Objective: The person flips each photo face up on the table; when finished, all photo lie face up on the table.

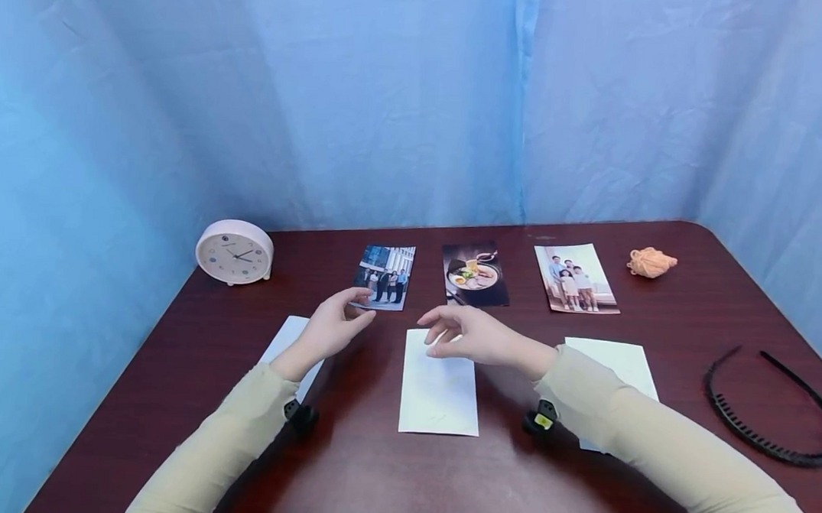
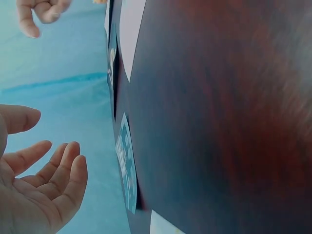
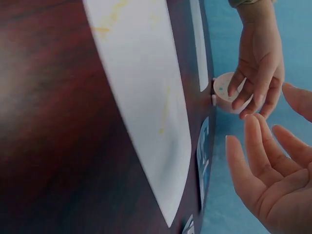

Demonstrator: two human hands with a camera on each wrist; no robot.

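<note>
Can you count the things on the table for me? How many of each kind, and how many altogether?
Photos: 3 (left photo, middle photo, right photo)
White sheets: 3 (left sheet, middle sheet, right sheet)
Clock: 1
Ball of yarn: 1
Black headband: 1
Total: 9

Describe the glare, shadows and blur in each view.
Head view: soft shadows beside the sleeves, pale sheen on the near table; left wrist view: wood grain looks smeared, reddish sheen at right; right wrist view: pale glare at the left edge, bluish shadow on the white sheet.
</note>
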